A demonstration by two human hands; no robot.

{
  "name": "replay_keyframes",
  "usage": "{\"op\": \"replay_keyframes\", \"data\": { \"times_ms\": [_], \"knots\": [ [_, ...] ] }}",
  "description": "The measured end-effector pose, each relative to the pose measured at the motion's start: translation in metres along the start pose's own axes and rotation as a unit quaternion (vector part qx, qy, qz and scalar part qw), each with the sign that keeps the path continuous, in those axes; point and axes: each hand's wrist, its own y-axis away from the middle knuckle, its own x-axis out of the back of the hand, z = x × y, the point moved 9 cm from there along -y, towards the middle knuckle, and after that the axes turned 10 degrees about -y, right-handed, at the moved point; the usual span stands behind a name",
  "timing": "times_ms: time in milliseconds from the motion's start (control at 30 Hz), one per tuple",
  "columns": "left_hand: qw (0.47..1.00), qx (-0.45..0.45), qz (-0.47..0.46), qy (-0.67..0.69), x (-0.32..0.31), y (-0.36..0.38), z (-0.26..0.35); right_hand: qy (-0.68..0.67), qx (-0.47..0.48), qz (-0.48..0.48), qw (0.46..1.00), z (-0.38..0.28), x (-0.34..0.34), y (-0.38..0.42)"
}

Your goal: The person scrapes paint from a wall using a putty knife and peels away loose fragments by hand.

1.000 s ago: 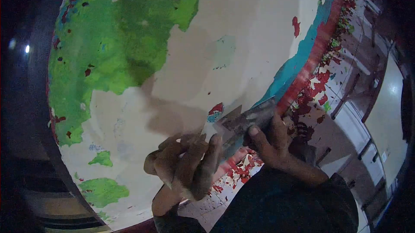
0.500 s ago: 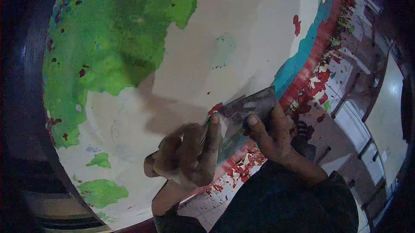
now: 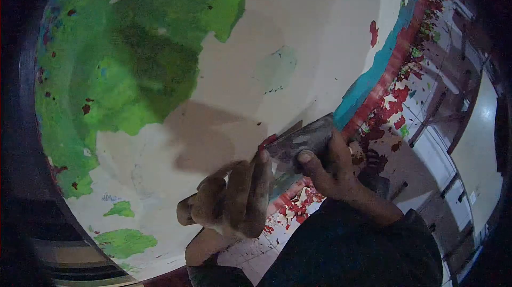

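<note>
A flat grey metal plate [image 3: 298, 140], like a scraper blade, rests tilted against a large curved painted surface [image 3: 229, 95]. My right hand [image 3: 338, 172] grips its right part, the thumb lying on the near face. The curled fingers of my left hand [image 3: 232, 199] are pressed together at the plate's lower left corner, the index fingertip on it. At that fingertip a small red flake [image 3: 269, 140] lies along the plate's upper left edge. The surface shows bare cream areas, green paint [image 3: 165, 58], and a teal strip [image 3: 368, 79] beside a red rim band [image 3: 392, 66].
Red, cream and green paint chips [image 3: 394, 100] litter the tiled floor [image 3: 432, 82] beyond the rim. A pale curved panel [image 3: 480, 122] stands at the far right. Dark and tan stripes [image 3: 69, 255] show at the lower left. Dark clothing [image 3: 352, 249] fills the bottom centre.
The plate and my right hand have shifted slightly down and left, and the plate is tilted more edge-on. My left index fingertip is a little lower. The view has moved slightly.
</note>
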Motion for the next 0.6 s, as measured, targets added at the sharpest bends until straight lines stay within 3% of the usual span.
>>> {"op": "replay_keyframes", "data": {
  "times_ms": [67,167,200,267,400,500,567,600],
  "knots": [
    [0.999,0.007,-0.032,0.017,0.000,-0.002,0.000,0.011,-0.007,-0.017,1.000,0.000,-0.003,-0.002],
    [0.990,-0.030,-0.122,0.071,-0.002,-0.002,0.000,-0.017,0.109,-0.015,0.994,-0.015,-0.001,0.001],
    [0.981,-0.051,-0.159,0.095,-0.006,-0.001,0.003,-0.014,0.080,-0.012,0.997,-0.009,0.001,0.002],
    [0.989,-0.025,-0.114,0.096,-0.002,-0.001,0.001,-0.010,0.020,-0.006,1.000,0.003,0.004,0.006],
    [0.996,-0.018,-0.071,0.050,-0.002,0.001,0.003,-0.054,0.034,0.013,0.998,0.000,0.001,0.003],
    [0.993,-0.047,-0.111,0.014,-0.006,-0.002,0.006,-0.040,0.003,0.030,0.999,0.002,0.002,0.003],
    [0.996,-0.032,-0.085,0.012,-0.005,-0.001,0.007,-0.045,-0.052,0.047,0.996,0.011,0.003,0.006],
    [0.995,-0.029,-0.089,0.013,-0.005,0.000,0.007,-0.042,-0.030,0.044,0.998,0.008,0.002,0.006]
  ]
}}
